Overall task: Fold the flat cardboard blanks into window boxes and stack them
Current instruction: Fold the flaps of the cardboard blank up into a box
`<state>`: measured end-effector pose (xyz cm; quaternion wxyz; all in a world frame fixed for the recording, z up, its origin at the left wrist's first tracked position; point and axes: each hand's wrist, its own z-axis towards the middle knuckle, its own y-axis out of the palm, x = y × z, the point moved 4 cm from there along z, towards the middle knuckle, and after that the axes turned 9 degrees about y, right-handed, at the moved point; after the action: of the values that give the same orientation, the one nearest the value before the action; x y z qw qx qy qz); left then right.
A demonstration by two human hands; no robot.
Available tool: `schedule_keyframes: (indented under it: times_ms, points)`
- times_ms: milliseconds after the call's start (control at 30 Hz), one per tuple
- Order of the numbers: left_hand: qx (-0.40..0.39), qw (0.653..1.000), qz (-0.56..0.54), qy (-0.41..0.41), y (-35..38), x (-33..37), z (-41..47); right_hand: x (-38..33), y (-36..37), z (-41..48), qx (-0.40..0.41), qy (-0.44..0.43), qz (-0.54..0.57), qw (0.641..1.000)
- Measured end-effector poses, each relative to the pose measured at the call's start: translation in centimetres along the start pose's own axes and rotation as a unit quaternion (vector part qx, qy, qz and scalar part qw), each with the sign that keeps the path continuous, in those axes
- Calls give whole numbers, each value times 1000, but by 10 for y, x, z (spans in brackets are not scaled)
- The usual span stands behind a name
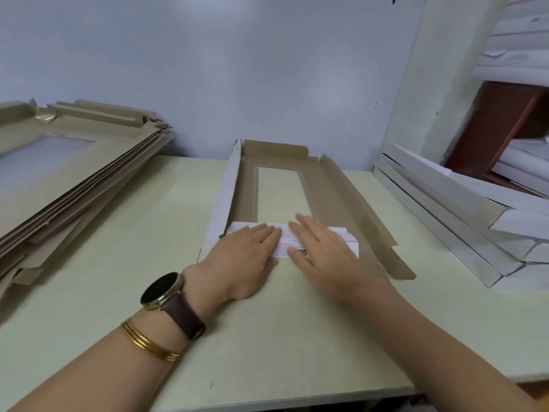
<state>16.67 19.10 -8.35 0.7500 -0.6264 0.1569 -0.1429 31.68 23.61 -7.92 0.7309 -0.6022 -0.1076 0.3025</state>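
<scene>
A cardboard blank [329, 185] lies brown side up in the middle of the table, with a clear window in its centre. Its long left flap stands up, white outside; the right flap lies nearly flat. The near end flap [285, 237] is folded over, white side up with some print. My left hand [243, 257] presses flat on that flap's left half. My right hand [323, 251] presses flat on its right half, fingers straight. A stack of flat blanks [74, 173] lies at the left. Folded white boxes [445, 215] are piled at the right.
The pale green table [148, 233] ends at a grey-blue wall behind. A reddish-brown shelf unit [502, 120] with more white boxes stands at the far right. My left wrist carries a watch and gold bangles.
</scene>
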Motion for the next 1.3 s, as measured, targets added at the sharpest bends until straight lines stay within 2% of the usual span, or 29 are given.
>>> schedule_keyframes:
  times_ms: [133,200,367,733,833,933,1033,1167,1300]
  points:
    - [-100,990,-99,-13,13,1,-1,-11,32,2,-131,15,5,991]
    - [-132,984,-116,-18,17,-1,-1,-8,40,2,-164,30,2,986]
    - [-151,981,-113,-48,21,-1,-3,4,38,1,-188,60,5,980]
    - [-165,978,-75,-101,14,-6,-5,65,8,-14,-166,214,-19,962]
    - [-140,982,-67,-108,11,-7,-7,64,11,-15,-150,217,-18,964]
    - [-109,979,-121,-125,7,-10,-8,60,7,-15,-103,212,35,971]
    - [-38,968,-197,-153,-1,-17,-8,55,0,-14,-59,204,84,974]
    - [62,959,-214,-174,-14,-23,-7,54,-10,-12,9,201,139,970]
    - [145,950,-209,-180,-25,-25,-7,58,-19,-12,62,228,219,947]
